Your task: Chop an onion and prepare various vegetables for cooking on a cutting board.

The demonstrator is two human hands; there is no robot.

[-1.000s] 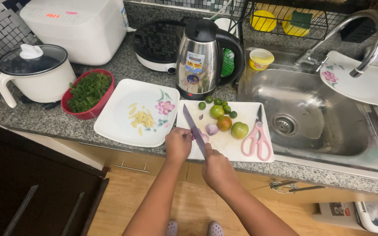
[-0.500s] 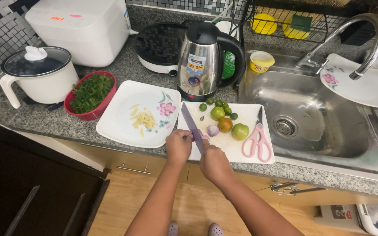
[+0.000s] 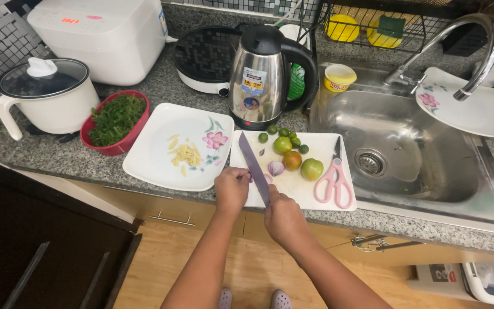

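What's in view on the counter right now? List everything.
cutting board: 1, white, counter edge left of sink
knife: 1, purple blade, on board, in right hand
shallot halves: few, purple, on board
tomatoes: 3, green and orange, on board
limes: several, green, board's far edge
scissors: 1, pink, board's right side
plate: 1, white floral, yellow strips on it
bowl: 1, red, greens inside
kettle: 1, steel
pot: 1, white
sink: 1, steel
left hand: on board
right hand: gripping knife

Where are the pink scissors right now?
In the head view, the pink scissors lie on the right edge of the white cutting board, beside the sink and just right of the green tomato.
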